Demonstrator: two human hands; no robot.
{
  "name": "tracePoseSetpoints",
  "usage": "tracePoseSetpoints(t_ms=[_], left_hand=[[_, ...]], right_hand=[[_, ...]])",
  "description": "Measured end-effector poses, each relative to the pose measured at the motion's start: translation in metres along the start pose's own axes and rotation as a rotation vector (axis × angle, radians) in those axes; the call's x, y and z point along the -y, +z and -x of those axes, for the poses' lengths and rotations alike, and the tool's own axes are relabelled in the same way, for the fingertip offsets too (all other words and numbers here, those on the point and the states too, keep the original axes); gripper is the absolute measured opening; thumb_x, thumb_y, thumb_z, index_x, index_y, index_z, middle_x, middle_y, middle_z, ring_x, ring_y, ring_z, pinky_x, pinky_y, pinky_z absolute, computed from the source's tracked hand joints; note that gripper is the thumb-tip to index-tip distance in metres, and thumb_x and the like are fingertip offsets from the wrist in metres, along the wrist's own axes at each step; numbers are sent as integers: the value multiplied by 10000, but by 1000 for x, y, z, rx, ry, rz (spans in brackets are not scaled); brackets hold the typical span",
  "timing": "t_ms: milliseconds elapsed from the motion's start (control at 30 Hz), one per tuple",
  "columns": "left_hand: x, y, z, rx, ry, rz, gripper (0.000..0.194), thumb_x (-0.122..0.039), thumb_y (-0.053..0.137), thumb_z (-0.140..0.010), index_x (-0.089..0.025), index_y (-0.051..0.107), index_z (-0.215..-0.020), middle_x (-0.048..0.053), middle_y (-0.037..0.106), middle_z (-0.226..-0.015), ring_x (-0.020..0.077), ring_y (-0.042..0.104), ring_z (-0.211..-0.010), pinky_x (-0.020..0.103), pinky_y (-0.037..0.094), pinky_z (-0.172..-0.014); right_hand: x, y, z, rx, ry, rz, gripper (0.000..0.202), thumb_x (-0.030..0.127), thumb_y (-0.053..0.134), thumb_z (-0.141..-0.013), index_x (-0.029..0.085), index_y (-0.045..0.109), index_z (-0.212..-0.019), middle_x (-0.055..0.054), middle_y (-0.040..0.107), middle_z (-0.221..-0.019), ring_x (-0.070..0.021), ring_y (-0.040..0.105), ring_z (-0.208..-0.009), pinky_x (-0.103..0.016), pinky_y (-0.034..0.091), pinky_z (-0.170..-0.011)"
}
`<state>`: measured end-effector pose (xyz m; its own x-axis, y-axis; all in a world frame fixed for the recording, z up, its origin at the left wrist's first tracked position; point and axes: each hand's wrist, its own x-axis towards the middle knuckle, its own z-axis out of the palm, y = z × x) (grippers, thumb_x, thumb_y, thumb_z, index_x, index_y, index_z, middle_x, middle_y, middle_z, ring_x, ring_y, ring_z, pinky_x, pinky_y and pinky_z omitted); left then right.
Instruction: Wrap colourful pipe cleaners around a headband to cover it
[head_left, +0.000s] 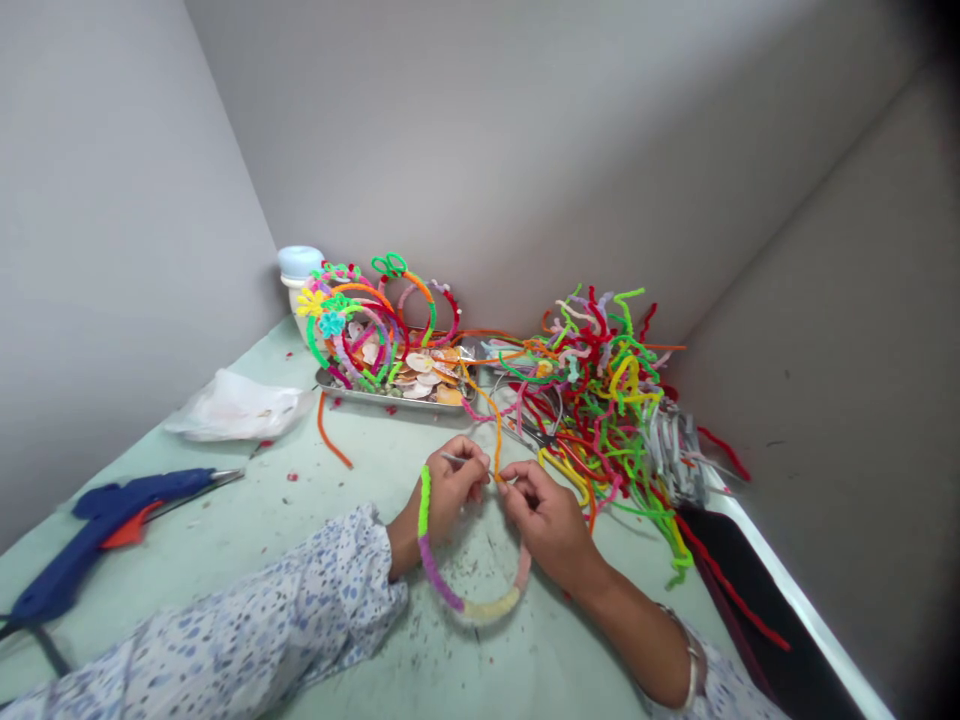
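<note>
A ring-like headband (441,588) wrapped in green, purple, cream and pink fuzzy pipe cleaner hangs below both hands. My left hand (452,490) is closed on its upper part, where a bare grey strip shows. Beside it, my right hand (546,515) pinches the lower end of an orange pipe cleaner (496,425) against or close to that strip; exact contact is too small to tell. The orange strand runs up toward the tray. Part of the headband's pink side is hidden behind my right hand.
Finished-looking headbands (360,340) stand on a metal tray (390,400) of petal-like pieces, near a blue-lidded container (301,265). Tangled pipe cleaners (600,400) and scissors (541,436) lie right, by grey bands (675,455). Left are a plastic bag (240,405) and blue glue gun (112,525).
</note>
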<state>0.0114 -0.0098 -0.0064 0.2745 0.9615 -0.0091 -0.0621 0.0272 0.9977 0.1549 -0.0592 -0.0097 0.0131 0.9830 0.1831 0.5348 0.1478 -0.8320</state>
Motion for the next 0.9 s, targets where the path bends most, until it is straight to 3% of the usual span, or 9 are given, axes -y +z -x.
tracePoseSetpoints(t_ms=[267, 433, 900], left_hand=[[0, -4, 3, 101, 65, -78, 127, -199, 543, -692, -161, 584, -806, -28, 509, -582, 83, 431, -492, 194, 325, -480], [3, -8, 1, 88, 177, -228, 187, -158, 513, -709, -172, 658, -827, 26, 577, -807, 93, 474, -585, 198, 343, -527], [-8, -8, 5, 103, 357, -482, 226, -100, 482, -739, -154, 669, -853, 26, 562, -794, 99, 500, -647, 197, 383, -582]], right_hand=[[-5, 0, -4, 30, 88, -203, 162, 336, 481, -822, 199, 534, -890, 63, 487, -500, -101, 447, -449, -191, 357, -448], [-6, -1, -4, 69, 100, -238, 162, 334, 488, -818, 195, 530, -888, 65, 487, -499, -99, 442, -441, -192, 357, -444], [-6, -2, -1, 24, 25, -94, 128, 303, 485, -828, 201, 537, -885, 77, 396, -508, -91, 377, -468, -186, 317, -458]])
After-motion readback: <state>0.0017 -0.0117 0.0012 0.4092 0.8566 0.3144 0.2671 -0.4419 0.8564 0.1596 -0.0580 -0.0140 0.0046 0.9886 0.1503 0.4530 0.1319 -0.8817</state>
